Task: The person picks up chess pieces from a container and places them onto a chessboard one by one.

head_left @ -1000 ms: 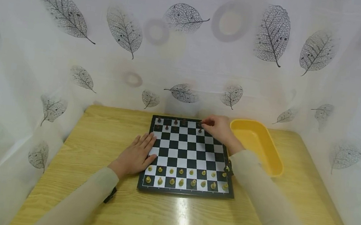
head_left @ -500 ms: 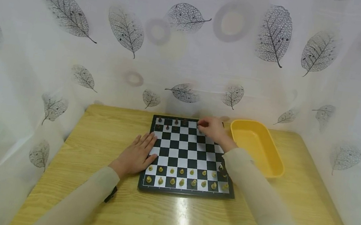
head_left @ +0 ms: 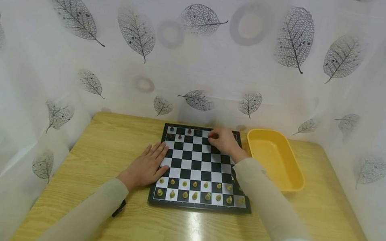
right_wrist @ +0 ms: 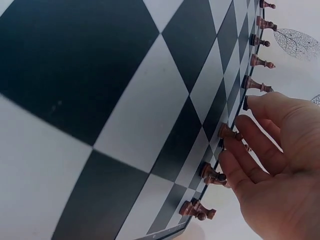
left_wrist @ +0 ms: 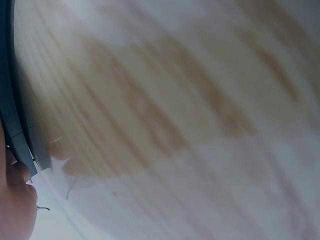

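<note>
A black-and-white chessboard (head_left: 196, 165) lies on the table. My left hand (head_left: 145, 167) rests flat with straight fingers over its left edge. At the far edge my right hand (head_left: 223, 141) pinches a dark chess piece between thumb and fingertips; only its dark base (right_wrist: 245, 103) shows in the right wrist view, close to the board. Reddish-brown pieces (head_left: 189, 130) stand in the far left rows, and others, like this brown pawn (right_wrist: 228, 132), stand beside and behind my right fingers. Two rows of yellow pieces (head_left: 195, 195) line the near side.
A yellow plastic tray (head_left: 294, 166) stands right of the board, partly behind my right forearm. Wood-grained table (head_left: 119, 127) surrounds the board. A pale leaf-printed curtain (head_left: 203, 69) hangs behind it. A small dark object (head_left: 119, 208) sits by my left cuff.
My right hand has moved a little left along the far rows and now covers the pawn seen beneath it earlier. My left hand stays on the board's edge.
</note>
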`<action>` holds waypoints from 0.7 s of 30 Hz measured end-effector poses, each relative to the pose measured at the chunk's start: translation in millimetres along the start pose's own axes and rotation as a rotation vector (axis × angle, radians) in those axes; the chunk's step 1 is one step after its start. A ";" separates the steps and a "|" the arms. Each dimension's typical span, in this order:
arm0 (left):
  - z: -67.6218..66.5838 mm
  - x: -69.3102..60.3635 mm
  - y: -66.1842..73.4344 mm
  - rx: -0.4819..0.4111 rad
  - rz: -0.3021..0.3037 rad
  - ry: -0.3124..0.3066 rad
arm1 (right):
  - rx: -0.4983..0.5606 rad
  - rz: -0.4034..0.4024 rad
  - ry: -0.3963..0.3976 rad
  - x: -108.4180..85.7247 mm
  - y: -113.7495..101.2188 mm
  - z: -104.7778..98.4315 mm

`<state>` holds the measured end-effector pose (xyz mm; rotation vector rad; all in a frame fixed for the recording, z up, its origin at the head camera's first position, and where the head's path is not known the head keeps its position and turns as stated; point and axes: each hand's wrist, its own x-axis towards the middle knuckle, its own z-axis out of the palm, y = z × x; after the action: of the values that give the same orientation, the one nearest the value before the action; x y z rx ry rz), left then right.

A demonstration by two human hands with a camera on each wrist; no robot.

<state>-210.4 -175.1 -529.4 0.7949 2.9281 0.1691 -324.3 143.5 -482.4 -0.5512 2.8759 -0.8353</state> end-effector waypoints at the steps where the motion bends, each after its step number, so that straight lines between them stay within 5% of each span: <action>1: 0.2 0.2 0.1 0.000 -0.001 -0.002 | -0.008 -0.006 -0.001 0.5 -0.2 0.7; 21: 0.8 0.6 -1.2 0.005 0.000 -0.004 | -0.055 -0.021 -0.006 4.6 -5.8 9.0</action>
<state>-211.4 -175.8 -530.5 0.7947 2.9260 0.1605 -325.0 132.7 -486.8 -0.5902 2.9000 -0.7586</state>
